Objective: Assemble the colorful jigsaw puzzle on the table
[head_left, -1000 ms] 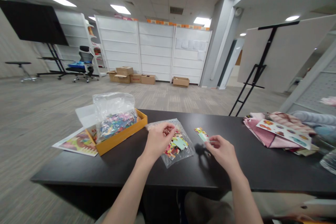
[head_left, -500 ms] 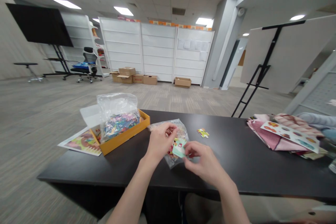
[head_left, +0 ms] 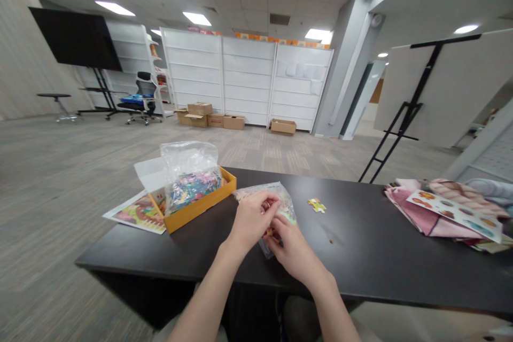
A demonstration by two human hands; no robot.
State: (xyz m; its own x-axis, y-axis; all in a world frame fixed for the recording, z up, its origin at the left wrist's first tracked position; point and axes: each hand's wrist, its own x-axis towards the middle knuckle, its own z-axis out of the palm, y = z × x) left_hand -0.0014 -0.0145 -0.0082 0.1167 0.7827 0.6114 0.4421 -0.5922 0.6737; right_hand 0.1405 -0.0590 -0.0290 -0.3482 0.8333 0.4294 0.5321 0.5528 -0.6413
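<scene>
My left hand (head_left: 255, 218) is over a clear plastic bag (head_left: 285, 195), thumb and fingers pinched together; whatever they hold is hidden. Close against it, my right hand (head_left: 289, 246) has its fingers curled round jigsaw puzzle pieces (head_left: 273, 233), of which only red and yellow bits show between finger and thumb. The bag lies on the black table (head_left: 360, 224), largely covered by both hands, with pale green printing or pieces showing at its right side. Apart from the hands, to the right, a few joined yellow-green puzzle pieces (head_left: 317, 205) lie flat.
Left of the bag stands a yellow box (head_left: 200, 210) holding a plastic bag of colourful pieces (head_left: 194, 187). A printed picture sheet (head_left: 140, 214) lies beside it. Folded pink cloths (head_left: 417, 208) and a sticker sheet (head_left: 455, 212) are at the right. A tiny brown speck (head_left: 331, 242) lies on the table.
My right hand has moved left and in against my left hand, now covering the pale green piece that showed between them. The view has shifted slightly to the left.
</scene>
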